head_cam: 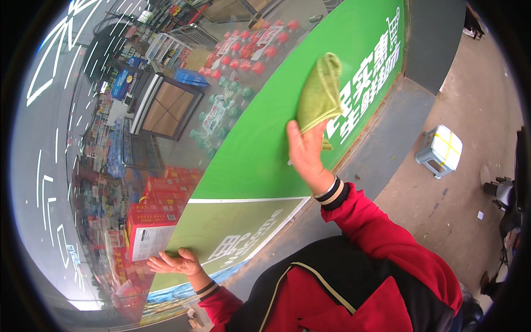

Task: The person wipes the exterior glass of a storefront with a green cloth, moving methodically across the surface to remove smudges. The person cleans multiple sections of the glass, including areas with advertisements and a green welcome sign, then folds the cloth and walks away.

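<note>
A folded yellow-green cloth (319,93) lies against the green printed panel (249,166) on the lower part of a shop window. My right hand (309,157) holds it there, with most of the fingers hidden under the fabric and the thumb along its near edge. White lettering runs across the panel beside the cloth. My left hand (174,262) is at the window glass (174,151), near the top edge of a paler green printed strip (249,232). Its fingers are spread and nothing is in it.
Behind the glass stand red cartons (153,216), red-capped bottle packs (253,45) and green-tinted bottle packs (220,112). A grey ledge (373,137) runs below the panel. A pale plastic stool (442,149) with yellow tape stands on the pavement (464,182), with partly seen vehicles (504,195) beyond.
</note>
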{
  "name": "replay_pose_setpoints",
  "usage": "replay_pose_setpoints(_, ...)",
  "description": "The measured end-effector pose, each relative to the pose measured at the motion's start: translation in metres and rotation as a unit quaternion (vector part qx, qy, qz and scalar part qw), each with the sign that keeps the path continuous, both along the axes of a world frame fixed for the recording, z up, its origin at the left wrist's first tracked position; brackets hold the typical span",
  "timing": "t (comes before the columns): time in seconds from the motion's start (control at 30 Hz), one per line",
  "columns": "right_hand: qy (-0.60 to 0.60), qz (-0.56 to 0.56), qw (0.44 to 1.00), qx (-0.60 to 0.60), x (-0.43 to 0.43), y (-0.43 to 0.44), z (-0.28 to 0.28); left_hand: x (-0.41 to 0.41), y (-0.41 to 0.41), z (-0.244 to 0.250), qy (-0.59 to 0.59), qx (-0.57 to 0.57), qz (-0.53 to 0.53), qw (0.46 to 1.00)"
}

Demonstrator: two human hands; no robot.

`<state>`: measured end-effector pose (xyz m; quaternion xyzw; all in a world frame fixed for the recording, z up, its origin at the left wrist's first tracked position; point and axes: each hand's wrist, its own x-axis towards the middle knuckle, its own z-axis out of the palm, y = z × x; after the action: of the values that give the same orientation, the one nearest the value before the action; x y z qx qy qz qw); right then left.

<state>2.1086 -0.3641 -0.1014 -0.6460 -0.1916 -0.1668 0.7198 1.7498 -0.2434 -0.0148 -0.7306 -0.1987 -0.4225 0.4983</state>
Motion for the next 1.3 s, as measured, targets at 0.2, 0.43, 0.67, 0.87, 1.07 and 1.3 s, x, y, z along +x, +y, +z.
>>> replay_pose_setpoints(0.2,-0.267,0.050,0.953,-0.134,-0.030,0.002,0.004,0.045,-0.026,-0.013,-0.006,-0.084,0.016,0.996)
replay_pose_setpoints(0.43,-0.018,-0.140,0.990,0.011,0.136,-0.010,-0.016,0.087,-0.025,-0.020,-0.038,-0.079,-0.014,0.996)
replay_pose_setpoints(0.67,0.594,0.005,0.778,0.202,0.118,-0.010,-0.264,0.092,-0.022,-0.020,-0.031,-0.051,-0.011,0.998)
replay_pose_setpoints(0.87,0.712,0.075,0.628,0.305,0.053,0.005,-0.280,0.093,-0.028,-0.017,-0.018,-0.044,0.006,0.999)
replay_pose_setpoints(1.07,0.456,0.038,0.826,0.330,0.224,-0.030,-0.198,0.098,-0.023,-0.018,-0.034,-0.039,0.002,0.999)
replay_pose_setpoints(1.3,-0.053,-0.024,0.998,-0.036,0.134,-0.028,0.010,0.099,-0.025,-0.018,-0.032,-0.029,0.011,0.999)
